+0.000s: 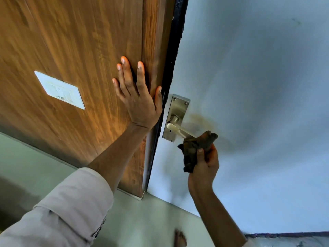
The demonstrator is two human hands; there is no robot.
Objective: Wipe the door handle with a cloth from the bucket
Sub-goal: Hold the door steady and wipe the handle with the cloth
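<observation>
Left of the brushed-metal lever door handle (pixel 179 130), the left hand (pixel 138 97) is pressing flat, fingers spread, against the brown wood panel (pixel 74 50). At the handle's outer tip, the right hand (pixel 204 164) is gripping a crumpled dark brown cloth (pixel 194 148). Wiping appears underway; next, the cloth likely needs dragging along the lever toward its plate.

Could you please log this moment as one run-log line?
left hand flat on wooden panel | right hand holds cloth at door handle

Handle (pixel 181 130) tip under cloth (pixel 195 148); switch plate (pixel 59 90) blurred.
</observation>
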